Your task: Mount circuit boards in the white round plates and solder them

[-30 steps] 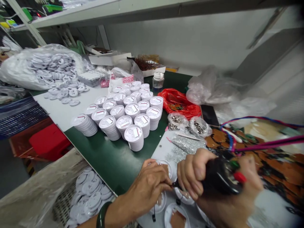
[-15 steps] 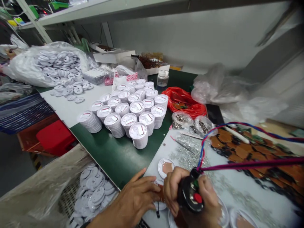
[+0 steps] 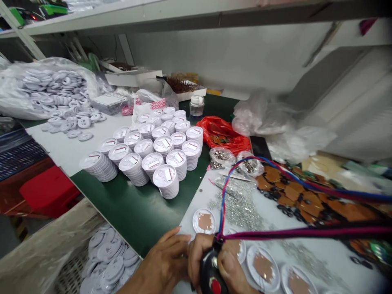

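Observation:
My right hand [image 3: 211,261] is wrapped round a black electric screwdriver [image 3: 210,274] with a red button, held upright at the bottom edge; red, blue and purple cables [image 3: 275,232] run from it to the right. My left hand [image 3: 163,265] sits just left of it, fingers curled down at the tool's tip; what they pinch is hidden. White round discs with brown boards [image 3: 204,221] lie on the white sheet around the hands. A scatter of small silver screws [image 3: 241,204] lies just beyond.
Stacks of white round caps [image 3: 153,153] stand on the green mat [image 3: 137,208]. A plastic bag of white discs [image 3: 45,87] lies far left, a red bag [image 3: 225,134] and clear bags behind. Brown circuit boards [image 3: 306,200] at right. A basket of discs [image 3: 107,257] sits below left.
Both hands and the screwdriver have dropped lower and leftward in view, now partly cut by the bottom edge. More discs with boards show to the right of the hands.

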